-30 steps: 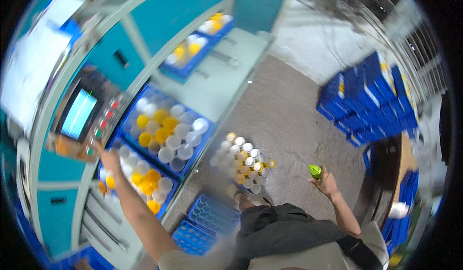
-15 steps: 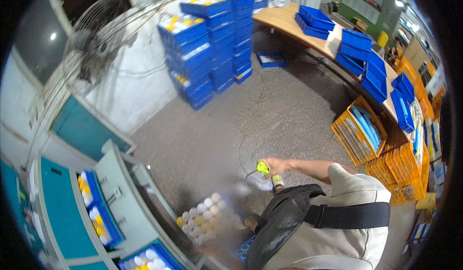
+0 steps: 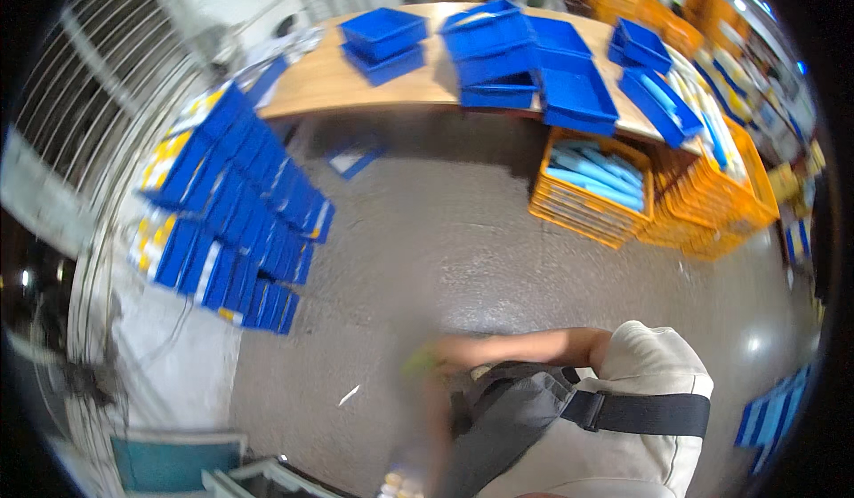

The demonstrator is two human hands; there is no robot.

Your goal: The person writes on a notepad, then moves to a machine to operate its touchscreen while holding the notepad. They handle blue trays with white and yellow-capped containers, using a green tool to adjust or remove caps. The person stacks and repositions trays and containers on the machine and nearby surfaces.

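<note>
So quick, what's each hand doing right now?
Right hand: blurred, seems to hold a small green thing; grip unclear.
Left hand: not in view.

Factory or warehouse floor. Bare grey concrete floor (image 3: pixel 463 240), scuffed. Stacks of blue plastic bins (image 3: pixel 236 209) against white wall at left. Long curved wooden table (image 3: pixel 356 84) loaded with more shallow blue trays (image 3: pixel 525 49). Orange crates (image 3: pixel 592 187) beside it on floor, holding pale blue tubes. More orange crates piled at right. Metal grille (image 3: pixel 80 98) at upper left.
</note>
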